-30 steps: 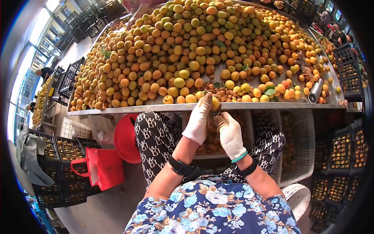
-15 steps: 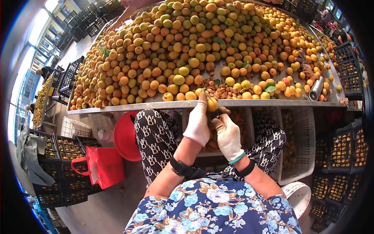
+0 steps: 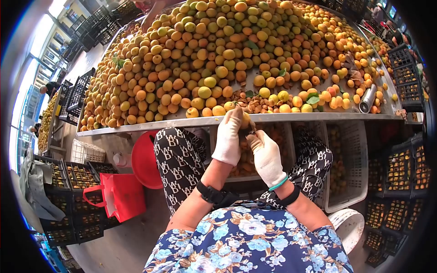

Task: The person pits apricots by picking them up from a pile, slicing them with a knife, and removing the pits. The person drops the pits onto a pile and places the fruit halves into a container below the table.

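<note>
A large heap of yellow-orange fruit (image 3: pixel 182 68) covers the metal table (image 3: pixel 159 126). At its front edge, my left hand (image 3: pixel 229 136), in a white glove, is closed around a yellow fruit (image 3: pixel 246 120). Close beside it on the right, my right hand (image 3: pixel 266 157), gloved too, has its fingers pinched together at the fruit; a small dark item shows between them, too small to name. Brown scraps (image 3: pixel 257 104) lie on the table just beyond my hands.
A metal cylinder (image 3: pixel 368 98) lies at the table's right. Below are a crate of orange pieces (image 3: pixel 237 171), a grey crate (image 3: pixel 357 168), a red basin (image 3: pixel 146 159), a red bag (image 3: pixel 125 193) and a white bucket (image 3: pixel 348 227). Another person's arm (image 3: pixel 154 12) reaches in at the top.
My left hand has turned and covers more of the fruit. My right hand stays close beside it. The view has shifted slightly.
</note>
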Available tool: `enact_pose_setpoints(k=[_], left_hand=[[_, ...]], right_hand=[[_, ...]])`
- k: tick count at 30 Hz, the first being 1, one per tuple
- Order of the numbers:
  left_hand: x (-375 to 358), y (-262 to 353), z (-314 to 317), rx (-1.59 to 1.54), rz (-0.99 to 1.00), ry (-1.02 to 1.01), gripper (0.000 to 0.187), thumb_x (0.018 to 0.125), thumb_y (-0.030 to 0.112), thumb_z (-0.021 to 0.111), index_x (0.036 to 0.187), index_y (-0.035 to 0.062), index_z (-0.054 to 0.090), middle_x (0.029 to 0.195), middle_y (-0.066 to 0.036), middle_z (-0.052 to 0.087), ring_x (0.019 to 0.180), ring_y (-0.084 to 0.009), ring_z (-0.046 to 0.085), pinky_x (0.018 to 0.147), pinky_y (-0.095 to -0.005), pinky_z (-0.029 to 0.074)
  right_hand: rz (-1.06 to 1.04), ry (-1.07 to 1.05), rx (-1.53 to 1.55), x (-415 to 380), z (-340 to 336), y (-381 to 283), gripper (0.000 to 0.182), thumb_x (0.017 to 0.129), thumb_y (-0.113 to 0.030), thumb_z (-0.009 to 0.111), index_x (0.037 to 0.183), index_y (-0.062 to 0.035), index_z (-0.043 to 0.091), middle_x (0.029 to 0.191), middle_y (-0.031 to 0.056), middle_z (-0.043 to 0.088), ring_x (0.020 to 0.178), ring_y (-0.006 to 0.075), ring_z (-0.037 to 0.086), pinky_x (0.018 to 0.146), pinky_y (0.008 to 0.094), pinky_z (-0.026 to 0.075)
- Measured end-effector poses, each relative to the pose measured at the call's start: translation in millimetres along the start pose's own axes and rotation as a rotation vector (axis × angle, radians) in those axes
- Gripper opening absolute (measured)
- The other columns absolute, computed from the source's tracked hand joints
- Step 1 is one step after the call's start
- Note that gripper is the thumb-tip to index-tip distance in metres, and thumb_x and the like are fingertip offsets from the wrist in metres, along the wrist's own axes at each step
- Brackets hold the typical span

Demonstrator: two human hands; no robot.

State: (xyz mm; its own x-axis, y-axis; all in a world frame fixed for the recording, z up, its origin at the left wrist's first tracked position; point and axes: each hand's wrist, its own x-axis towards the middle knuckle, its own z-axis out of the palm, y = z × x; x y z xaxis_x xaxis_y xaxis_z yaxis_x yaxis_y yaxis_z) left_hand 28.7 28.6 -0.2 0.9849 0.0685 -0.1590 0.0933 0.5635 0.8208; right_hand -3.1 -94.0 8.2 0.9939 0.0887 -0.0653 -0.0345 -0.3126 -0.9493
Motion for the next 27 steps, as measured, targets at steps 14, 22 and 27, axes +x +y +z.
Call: enact_pose_setpoints(k=[14, 22, 27], left_hand=[[6.9, -8.6, -8.1, -0.129, -0.288, -0.016, 0.044, 0.099, 0.047, 0.060, 0.112, 0.0055, 0.062, 0.099, -0.008, 0.066, 0.089, -0.0194, 0.064, 0.081, -0.0334, 0.054], [3.2, -12.8, -1.6, -0.150, -0.161, 0.009, 0.041, 0.100, 0.048, 0.058, 0.113, 0.0092, 0.055, 0.090, -0.011, 0.067, 0.082, -0.0183, 0.065, 0.070, -0.0309, 0.054], [-0.8, -8.4, 3.6, -0.180, -0.255, 0.067, 0.053, 0.101, 0.052, 0.052, 0.112, 0.0006, 0.056, 0.089, -0.017, 0.069, 0.082, -0.0253, 0.066, 0.079, -0.0368, 0.055]], right_hand=[[0.026, -0.044, 0.101, 11.4, -3.7, 10.4, 0.027, 0.101, -0.025, 0.060, 0.110, 0.0000, 0.065, 0.081, 0.0195, 0.066, 0.070, 0.0274, 0.062, 0.068, 0.0351, 0.049], [-0.005, -0.012, 0.087, 1.7, 3.3, 11.8, 0.027, 0.104, -0.026, 0.057, 0.108, -0.0002, 0.062, 0.077, 0.0000, 0.060, 0.066, 0.0063, 0.049, 0.057, 0.0249, 0.044], [-0.106, 0.075, -0.070, -0.9, 6.6, 21.0, 0.026, 0.099, -0.025, 0.061, 0.111, -0.0019, 0.064, 0.083, 0.0173, 0.068, 0.077, 0.0320, 0.064, 0.066, 0.0393, 0.051]])
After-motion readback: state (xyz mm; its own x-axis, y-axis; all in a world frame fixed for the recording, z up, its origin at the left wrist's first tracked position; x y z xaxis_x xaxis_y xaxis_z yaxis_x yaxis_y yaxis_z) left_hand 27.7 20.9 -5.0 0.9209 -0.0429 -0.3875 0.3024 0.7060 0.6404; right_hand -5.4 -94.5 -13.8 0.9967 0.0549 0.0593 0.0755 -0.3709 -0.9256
